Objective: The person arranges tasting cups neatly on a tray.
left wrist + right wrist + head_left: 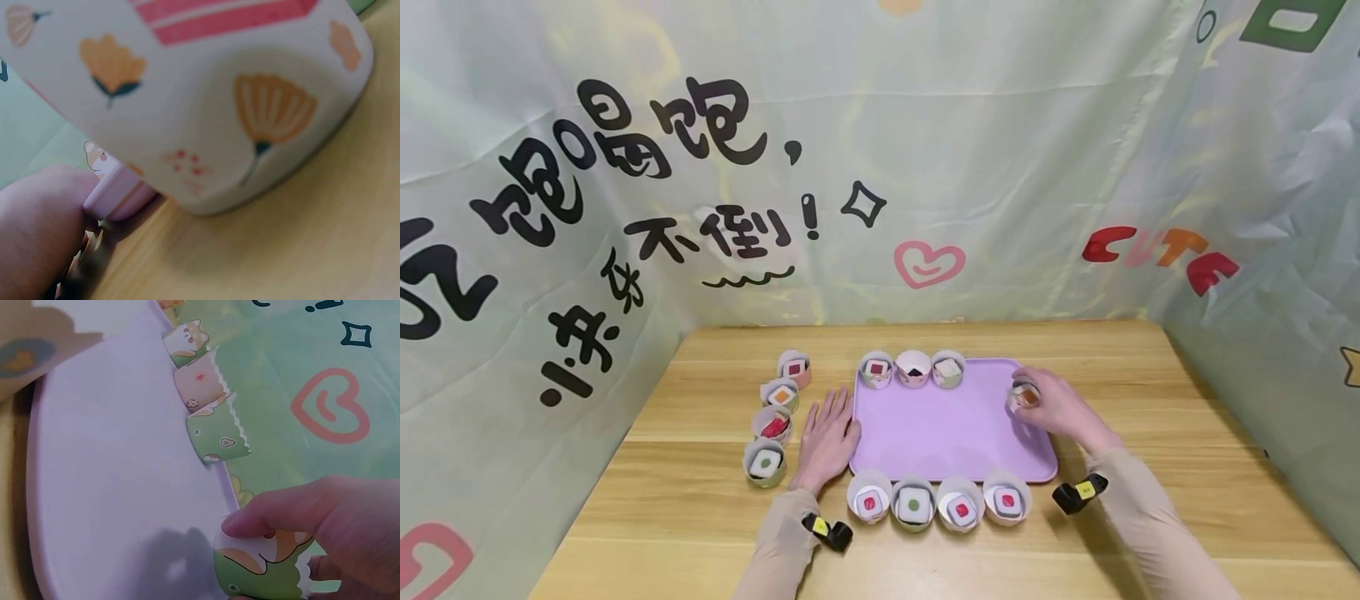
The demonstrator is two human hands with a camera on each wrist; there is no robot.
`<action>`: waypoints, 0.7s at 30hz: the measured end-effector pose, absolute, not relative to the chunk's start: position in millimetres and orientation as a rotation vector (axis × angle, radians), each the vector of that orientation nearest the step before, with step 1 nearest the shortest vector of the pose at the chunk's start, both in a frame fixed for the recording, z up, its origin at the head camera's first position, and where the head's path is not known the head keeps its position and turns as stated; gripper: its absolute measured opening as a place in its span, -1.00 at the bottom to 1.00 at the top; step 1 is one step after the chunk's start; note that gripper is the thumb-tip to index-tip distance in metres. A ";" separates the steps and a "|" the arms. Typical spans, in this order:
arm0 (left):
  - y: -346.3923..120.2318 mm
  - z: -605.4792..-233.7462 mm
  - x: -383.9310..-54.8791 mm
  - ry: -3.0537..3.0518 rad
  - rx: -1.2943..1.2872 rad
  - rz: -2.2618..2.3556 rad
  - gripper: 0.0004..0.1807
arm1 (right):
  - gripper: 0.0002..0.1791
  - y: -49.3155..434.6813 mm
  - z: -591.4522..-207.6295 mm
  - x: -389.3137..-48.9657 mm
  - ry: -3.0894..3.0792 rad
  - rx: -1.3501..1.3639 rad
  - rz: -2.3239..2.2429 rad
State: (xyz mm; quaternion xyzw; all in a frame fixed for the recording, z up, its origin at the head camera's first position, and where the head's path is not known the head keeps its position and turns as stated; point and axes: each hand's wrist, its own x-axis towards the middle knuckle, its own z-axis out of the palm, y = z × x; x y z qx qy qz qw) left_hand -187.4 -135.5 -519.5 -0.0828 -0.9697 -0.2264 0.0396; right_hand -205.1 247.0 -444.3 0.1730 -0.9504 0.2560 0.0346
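Note:
My right hand [1052, 404] grips a paper cup [1024, 395] with a toy sushi piece in it, over the right part of the purple tray [925, 433]. In the right wrist view, my thumb [269, 515] presses on the green side of that cup [256, 569], which has an animal print. My left hand [826, 437] lies with its fingers stretched out at the tray's left edge, resting on the table. Three cups stand along the back of the tray: a left one [876, 369], a pink middle one [913, 369] and a green right one [948, 369].
Several filled cups form a column left of my left hand, from a pink one [794, 369] to a green one [765, 463]. Along the tray's front edge is a row of several more cups [913, 504]. A printed curtain [1000, 167] hangs behind the wooden table [700, 517].

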 end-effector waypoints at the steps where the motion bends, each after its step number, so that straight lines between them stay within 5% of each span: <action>1: -135.5 -519.6 -187.3 -2.971 -0.252 -0.698 -0.41 | -0.38 246.7 -444.9 -206.4 -2.922 0.537 0.788; 21: -135.0 -519.6 -187.3 -2.975 -0.249 -0.700 -0.40 | -0.35 242.0 -449.6 -229.7 -2.936 0.559 0.799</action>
